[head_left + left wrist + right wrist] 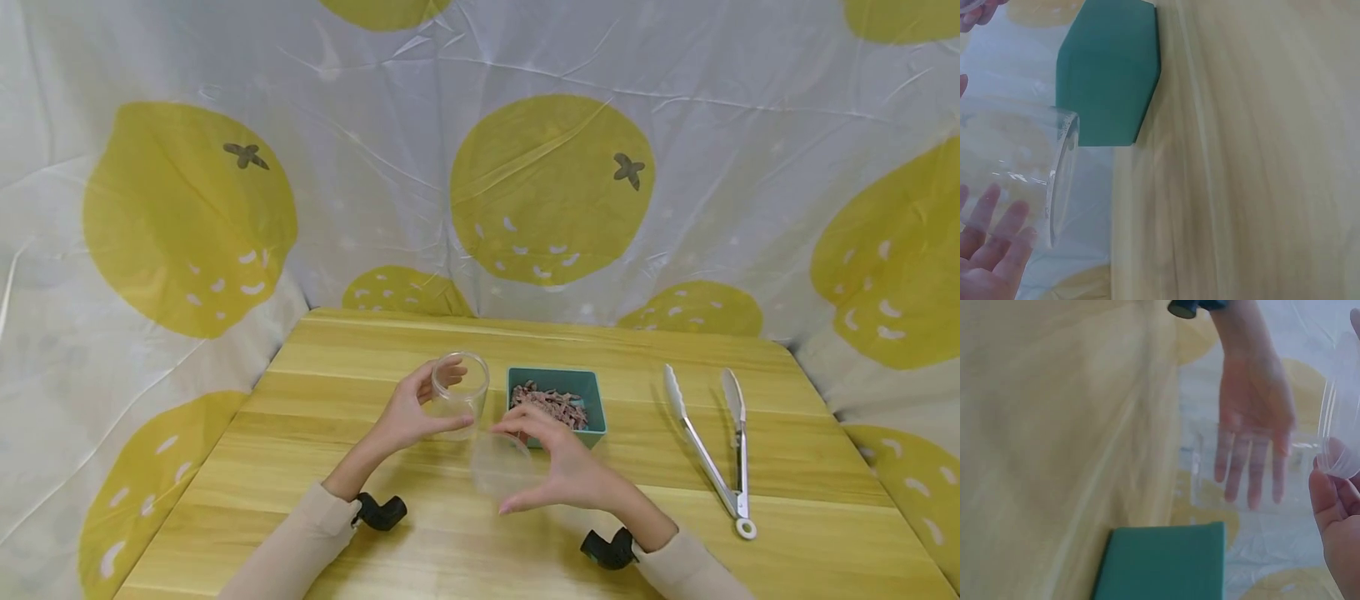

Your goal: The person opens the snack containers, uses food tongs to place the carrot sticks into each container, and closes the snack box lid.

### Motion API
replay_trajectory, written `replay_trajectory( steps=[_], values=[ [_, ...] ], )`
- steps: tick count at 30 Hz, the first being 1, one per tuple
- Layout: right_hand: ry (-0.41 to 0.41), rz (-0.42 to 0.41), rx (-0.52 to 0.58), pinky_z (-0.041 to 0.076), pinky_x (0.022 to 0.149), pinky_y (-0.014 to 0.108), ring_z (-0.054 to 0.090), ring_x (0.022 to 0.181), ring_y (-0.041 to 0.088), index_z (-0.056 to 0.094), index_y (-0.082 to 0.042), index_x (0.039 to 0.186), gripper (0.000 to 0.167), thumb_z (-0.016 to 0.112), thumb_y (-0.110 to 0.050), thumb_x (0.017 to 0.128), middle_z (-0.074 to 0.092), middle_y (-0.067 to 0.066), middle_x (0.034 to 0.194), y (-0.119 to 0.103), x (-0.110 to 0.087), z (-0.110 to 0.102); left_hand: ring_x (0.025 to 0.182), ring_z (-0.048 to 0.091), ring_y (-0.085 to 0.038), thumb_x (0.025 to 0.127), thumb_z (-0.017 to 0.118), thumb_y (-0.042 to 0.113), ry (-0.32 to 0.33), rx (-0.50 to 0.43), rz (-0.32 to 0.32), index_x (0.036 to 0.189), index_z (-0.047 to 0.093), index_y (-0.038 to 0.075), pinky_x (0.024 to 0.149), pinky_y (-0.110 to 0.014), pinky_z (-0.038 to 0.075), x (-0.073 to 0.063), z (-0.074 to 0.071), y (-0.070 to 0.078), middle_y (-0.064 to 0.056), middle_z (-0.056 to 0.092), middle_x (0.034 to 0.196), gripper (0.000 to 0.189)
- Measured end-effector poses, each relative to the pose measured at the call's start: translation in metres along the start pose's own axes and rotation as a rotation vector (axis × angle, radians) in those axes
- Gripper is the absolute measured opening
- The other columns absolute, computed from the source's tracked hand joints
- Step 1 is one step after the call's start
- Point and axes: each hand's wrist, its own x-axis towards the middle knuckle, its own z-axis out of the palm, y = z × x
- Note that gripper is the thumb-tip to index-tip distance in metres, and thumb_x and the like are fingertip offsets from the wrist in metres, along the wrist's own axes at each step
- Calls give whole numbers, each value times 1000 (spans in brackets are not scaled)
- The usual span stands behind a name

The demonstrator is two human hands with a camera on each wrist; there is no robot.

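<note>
My left hand [405, 417] holds a clear round jar [459, 408], thumb on its near side and fingers behind it. Its open rim faces up in the head view. Seen from the left wrist, the fingers [997, 231] show through the clear wall of the jar [1016, 162]. Just right of the jar, my right hand [573, 467] grips a translucent round lid [501, 468] by its edge, between thumb and fingers. In the right wrist view the lid [1341, 425] appears edge-on beside the jar [1210, 469], apart from the jar's base.
Behind the right hand stands a teal rectangular box [597, 400] of brownish-pink shredded pieces [543, 398]. Metal tongs [705, 458] lie spread on the wooden table [810, 467] to the right. A lemon-print cloth [360, 167] hangs behind and at both sides.
</note>
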Motion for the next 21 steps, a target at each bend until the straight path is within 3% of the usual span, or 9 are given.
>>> replay_trajectory(
  steps=[5, 14, 21],
  values=[
    [-54, -3, -6, 50, 86, 32, 53, 102, 17, 58, -25, 136, 79, 93, -40, 68, 53, -4, 126, 6, -4, 9, 128, 52, -37, 76, 85, -1, 2, -32, 21, 149, 44, 16, 105, -58, 40, 1, 1, -4, -15, 56, 139, 85],
    [-155, -28, -23, 50, 93, 32, 55, 107, 15, 56, -23, 133, 80, 97, -27, 64, 54, -3, 123, 13, -11, 25, 127, 54, -35, 79, 85, 4, -10, -41, 28, 147, 48, 22, 106, -52, 42, 2, 2, -10, -8, 59, 137, 80],
    [-215, -39, -34, 51, 92, 31, 57, 105, 20, 58, -12, 130, 76, 95, -32, 67, 55, 2, 121, 20, -18, 36, 128, 52, -36, 79, 85, 5, -23, -61, 27, 147, 48, 22, 107, -53, 40, 2, 3, -13, -9, 58, 138, 79]
  ],
)
